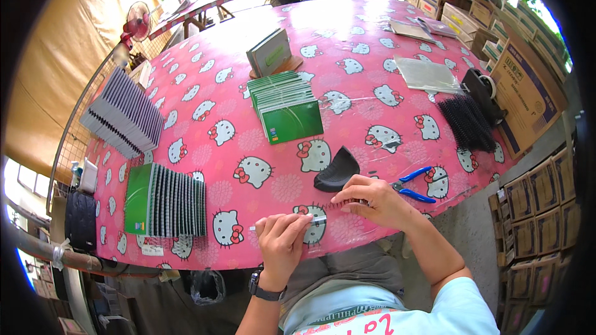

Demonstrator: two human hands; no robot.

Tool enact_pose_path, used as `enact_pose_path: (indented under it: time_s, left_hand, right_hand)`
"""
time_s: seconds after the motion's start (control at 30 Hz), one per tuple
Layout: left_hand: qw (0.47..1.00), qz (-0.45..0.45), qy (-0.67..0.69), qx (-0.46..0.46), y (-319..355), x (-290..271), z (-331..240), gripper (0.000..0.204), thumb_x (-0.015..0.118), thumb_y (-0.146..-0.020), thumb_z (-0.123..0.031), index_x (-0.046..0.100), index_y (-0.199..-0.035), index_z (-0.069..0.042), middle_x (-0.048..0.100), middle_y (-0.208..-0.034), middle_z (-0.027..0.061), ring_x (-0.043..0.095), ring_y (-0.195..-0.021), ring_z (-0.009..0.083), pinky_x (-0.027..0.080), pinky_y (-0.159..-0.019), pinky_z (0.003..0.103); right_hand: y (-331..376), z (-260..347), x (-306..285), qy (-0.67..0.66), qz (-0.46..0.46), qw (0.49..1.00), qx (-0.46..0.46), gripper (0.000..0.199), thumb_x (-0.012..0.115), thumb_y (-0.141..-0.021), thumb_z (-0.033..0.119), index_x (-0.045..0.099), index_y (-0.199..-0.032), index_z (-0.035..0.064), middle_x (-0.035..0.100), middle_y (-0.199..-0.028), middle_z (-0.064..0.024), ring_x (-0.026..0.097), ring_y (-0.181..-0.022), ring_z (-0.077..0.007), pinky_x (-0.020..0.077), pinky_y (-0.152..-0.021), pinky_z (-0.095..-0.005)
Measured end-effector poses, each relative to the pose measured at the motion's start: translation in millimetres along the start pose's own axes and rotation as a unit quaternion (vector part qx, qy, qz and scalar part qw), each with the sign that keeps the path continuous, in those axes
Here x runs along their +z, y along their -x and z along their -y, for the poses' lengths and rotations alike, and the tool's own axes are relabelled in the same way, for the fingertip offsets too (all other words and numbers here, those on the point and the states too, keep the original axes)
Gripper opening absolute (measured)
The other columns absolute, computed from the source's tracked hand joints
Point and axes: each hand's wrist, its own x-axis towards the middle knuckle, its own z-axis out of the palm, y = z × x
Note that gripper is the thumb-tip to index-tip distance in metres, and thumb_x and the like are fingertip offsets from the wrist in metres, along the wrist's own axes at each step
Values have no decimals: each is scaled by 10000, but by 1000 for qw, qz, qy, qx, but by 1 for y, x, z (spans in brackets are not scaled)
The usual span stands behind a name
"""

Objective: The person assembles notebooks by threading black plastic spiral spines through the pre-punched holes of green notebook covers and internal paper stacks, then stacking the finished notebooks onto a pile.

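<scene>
L hand (282, 239) pinches a thin white strip (292, 221) – R hand (372, 198) fingers press a black comb spine (351, 203) on the pink tablecloth (248, 142). Blue pliers (413, 185) just beside R hand.

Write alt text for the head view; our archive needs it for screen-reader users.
A person's left hand and right hand hold a thin comb-like binding strip against the near edge of a pink cartoon-cat tablecloth. Around them lie blue-handled pliers, stacks of green notebooks, black binding combs and cardboard boxes.

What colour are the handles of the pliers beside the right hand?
Blue, clearest in the head view: the pliers lie on the pink tablecloth.
</scene>
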Motion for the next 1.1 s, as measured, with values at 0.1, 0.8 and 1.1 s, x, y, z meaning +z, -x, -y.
enact_pose_path:
  time_s: [0.1,0.8,1.1]
  left_hand:
    - [1000,1,2,9,1,1,1,151,716,-768,-115,714,-919,-129,660,-831,-12,573,-779,160,362,-751,305]
    - [994,103,-23,-33,-1,4,-20,243,674,-815,-267,620,-1029,-164,619,-1021,-7,570,-978,186,234,-972,456]
    - [995,64,-2,-74,-8,-7,-14,353,800,-657,-331,645,-936,-180,631,-921,-44,571,-971,182,133,-1054,510]
  right_hand:
    - [7,-7,9,-31,-5,1000,0,261,672,-766,-14,668,-1008,86,606,-908,-89,624,-809,-245,495,-701,-341]
    - [-18,-43,-1,259,-92,961,38,518,728,-764,386,588,-1185,117,528,-1268,-185,507,-1141,-339,442,-912,-419]
    - [-19,-52,11,127,-84,987,52,424,756,-722,423,685,-979,92,527,-1285,-210,508,-1138,-347,415,-956,-427]
